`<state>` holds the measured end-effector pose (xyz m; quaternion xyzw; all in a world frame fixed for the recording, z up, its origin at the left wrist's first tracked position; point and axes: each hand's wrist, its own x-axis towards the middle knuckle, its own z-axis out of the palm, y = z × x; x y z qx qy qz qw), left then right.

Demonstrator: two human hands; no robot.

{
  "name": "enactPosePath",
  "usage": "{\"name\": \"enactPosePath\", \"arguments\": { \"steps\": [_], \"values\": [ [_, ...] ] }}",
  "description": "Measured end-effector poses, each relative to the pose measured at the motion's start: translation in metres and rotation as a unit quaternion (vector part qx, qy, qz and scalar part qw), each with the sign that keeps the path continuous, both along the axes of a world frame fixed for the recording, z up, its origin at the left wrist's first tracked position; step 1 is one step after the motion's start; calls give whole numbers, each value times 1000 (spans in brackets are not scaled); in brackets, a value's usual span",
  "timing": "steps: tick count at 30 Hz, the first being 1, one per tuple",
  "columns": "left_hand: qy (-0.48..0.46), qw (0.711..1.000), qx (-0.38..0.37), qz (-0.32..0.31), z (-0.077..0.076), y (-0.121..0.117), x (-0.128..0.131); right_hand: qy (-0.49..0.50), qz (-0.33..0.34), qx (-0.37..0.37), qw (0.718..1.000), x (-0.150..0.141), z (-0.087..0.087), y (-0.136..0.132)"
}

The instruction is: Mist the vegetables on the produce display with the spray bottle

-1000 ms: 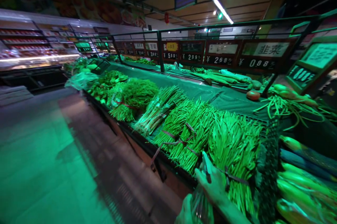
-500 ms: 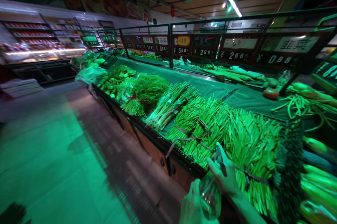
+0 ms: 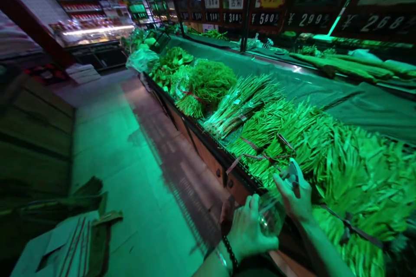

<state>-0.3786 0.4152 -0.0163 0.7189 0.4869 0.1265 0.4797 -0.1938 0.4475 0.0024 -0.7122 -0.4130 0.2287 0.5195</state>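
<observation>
My left hand cups the clear body of a spray bottle from below at the front edge of a produce counter. My right hand grips the bottle's top, fingers wrapped round the dark trigger head. A dark bead bracelet sits on my left wrist. Right behind the hands lie tied bundles of green chives, bound with reddish bands, and more long green stalks spread to the right.
Leafy greens and bagged vegetables continue along the counter to the far end. Price signs hang on a rail behind. The aisle floor runs left; cardboard and paper scraps lie at lower left.
The view has tilted down and moved forward. My left hand has risen into full view and closed under the bottle; my right hand stays on its top.
</observation>
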Motion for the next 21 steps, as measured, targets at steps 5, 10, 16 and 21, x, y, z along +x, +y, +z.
{"name": "enactPosePath", "arguments": {
  "steps": [5, 10, 16, 21],
  "values": [
    [5, 1000, -29, -9, -7, 54, 0, 23, -8, -6, 1000, 2, -4, 51],
    [-8, 997, -37, -66, -9, 119, 8, 9, -53, -31, 998, 17, -11, 97],
    [-5, 992, -5, -129, -10, 196, 23, 35, -113, 15, 993, 29, -14, 149],
    [-14, 987, -4, -162, -5, 249, 36, 49, -148, 27, 987, 40, -6, 198]
  ]
}}
